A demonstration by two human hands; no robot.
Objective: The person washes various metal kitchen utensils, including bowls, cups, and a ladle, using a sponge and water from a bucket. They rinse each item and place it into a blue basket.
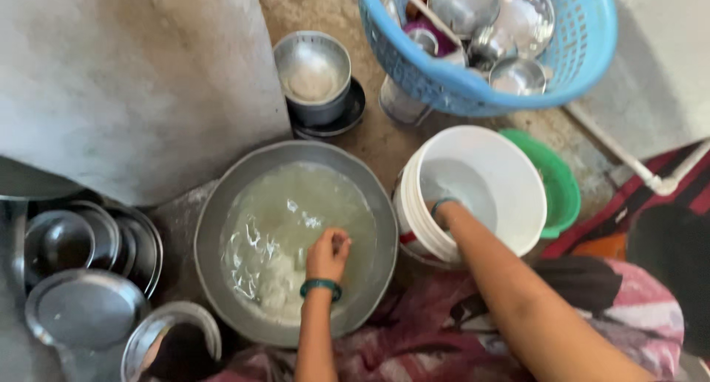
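Both hands work: left in basin, right inside upright bucket.

Basin in the middle, bucket right of it, basket behind, stacked plates left

Sitting in soft daylight: bare sandy floor, grey slab wall leaning left, white pipe running right

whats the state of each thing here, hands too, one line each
big metal basin: full of cloudy water
left hand: fingers dipped in the basin water
white bucket: upright, holds water
right hand: reaching down inside the bucket, grip hidden
blue basket: loaded with steel dishes
steel plates: stacked, left of the basin
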